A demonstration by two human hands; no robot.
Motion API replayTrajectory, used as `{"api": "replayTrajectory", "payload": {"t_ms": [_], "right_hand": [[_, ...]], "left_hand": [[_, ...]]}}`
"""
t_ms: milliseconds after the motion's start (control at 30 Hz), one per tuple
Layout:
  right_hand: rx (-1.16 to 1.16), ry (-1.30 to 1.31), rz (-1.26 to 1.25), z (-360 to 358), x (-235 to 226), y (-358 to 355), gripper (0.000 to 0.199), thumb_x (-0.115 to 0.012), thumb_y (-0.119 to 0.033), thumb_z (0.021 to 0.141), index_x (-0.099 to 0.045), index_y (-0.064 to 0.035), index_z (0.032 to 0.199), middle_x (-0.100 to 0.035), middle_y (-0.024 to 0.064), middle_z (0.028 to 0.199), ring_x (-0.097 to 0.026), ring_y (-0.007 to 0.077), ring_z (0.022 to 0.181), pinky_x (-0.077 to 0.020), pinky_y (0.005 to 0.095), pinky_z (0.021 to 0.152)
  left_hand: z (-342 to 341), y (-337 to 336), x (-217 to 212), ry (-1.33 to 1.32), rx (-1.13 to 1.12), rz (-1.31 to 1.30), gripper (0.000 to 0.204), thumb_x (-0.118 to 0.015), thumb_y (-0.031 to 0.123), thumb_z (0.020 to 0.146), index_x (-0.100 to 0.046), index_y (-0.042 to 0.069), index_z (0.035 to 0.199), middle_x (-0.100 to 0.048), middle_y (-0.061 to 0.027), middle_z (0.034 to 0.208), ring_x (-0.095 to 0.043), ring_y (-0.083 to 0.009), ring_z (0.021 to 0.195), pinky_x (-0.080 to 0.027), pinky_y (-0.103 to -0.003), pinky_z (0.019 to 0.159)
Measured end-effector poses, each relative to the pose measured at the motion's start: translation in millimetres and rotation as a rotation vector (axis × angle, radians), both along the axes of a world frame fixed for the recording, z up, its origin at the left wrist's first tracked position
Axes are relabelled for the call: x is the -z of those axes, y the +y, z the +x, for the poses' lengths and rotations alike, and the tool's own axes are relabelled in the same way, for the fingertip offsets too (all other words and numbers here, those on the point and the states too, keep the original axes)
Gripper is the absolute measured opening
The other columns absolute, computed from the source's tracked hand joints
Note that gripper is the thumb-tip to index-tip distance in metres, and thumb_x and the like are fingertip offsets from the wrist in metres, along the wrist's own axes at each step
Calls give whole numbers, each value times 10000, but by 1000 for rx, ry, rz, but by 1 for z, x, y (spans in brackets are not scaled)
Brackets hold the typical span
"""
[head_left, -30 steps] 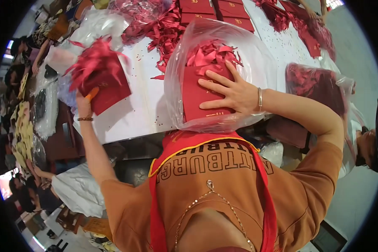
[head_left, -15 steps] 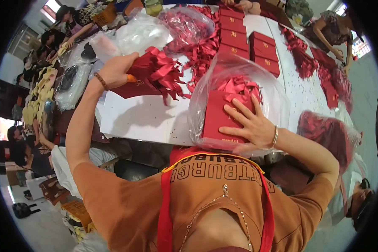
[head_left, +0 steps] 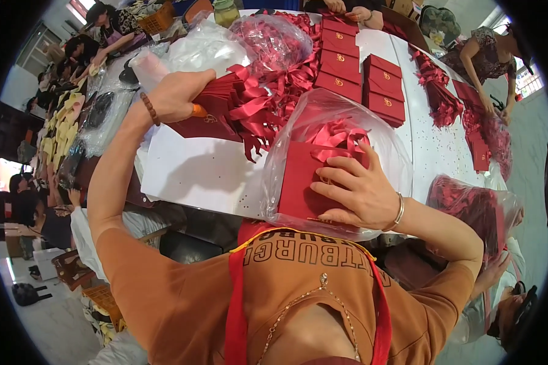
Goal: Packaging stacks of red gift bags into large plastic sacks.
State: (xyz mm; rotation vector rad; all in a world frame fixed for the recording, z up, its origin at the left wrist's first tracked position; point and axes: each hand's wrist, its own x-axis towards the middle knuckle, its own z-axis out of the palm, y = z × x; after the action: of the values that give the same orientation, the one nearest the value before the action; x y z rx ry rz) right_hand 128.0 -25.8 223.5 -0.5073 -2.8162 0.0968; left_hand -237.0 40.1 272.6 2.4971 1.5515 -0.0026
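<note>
My left hand [head_left: 178, 97] is closed round a thick stack of red gift bags [head_left: 216, 112] with gold emblems, holding it above the left of the table. Loose red ribbons [head_left: 256, 115] hang from the stack's right side. An orange band shows on one finger of that hand. Close to my body lies a clear plastic bag [head_left: 386, 143] with more red gift bags [head_left: 295, 179] inside, their ribbons bunched at the far end. My right hand [head_left: 368, 193] rests on these bags, fingers apart and slightly bent; the plastic's exact edge under the palm is hard to make out.
Stacks of red gift bags [head_left: 338, 61] stand on the white table [head_left: 195, 170], beside a plastic-wrapped ribbon bundle [head_left: 274, 39]. A filled plastic bag [head_left: 469, 207] sits at the right edge. Other people work along the far right and left sides.
The plastic bag and its red bags have shifted slightly left and nearer, with my right hand on them. My right fingers are more bent. The left-hand stack has moved slightly right.
</note>
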Motion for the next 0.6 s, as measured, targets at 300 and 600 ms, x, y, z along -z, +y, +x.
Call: {"api": "replayTrajectory", "payload": {"t_ms": [300,600], "right_hand": [[-67,164,-164,-29,-32,41,459,-678,-239,739,-527,-83,1143,-543,97,1080,-506,269,1037,-370,364,922],[100,427,-320,-110,-39,99,1270,-848,-400,526,-2,0,1384,-216,248,1374,-214,284,1309,-159,375,1082]], "left_hand": [[20,1,-21,7,105,93,369,-688,120,647,-415,24,876,-543,-170,772,-526,-378,791,-400,-423,663],[52,2,-76,-189,140,115,454,-679,99,629,-456,23,1016,-584,-197,871,-552,-374,838,-421,-404,709]]}}
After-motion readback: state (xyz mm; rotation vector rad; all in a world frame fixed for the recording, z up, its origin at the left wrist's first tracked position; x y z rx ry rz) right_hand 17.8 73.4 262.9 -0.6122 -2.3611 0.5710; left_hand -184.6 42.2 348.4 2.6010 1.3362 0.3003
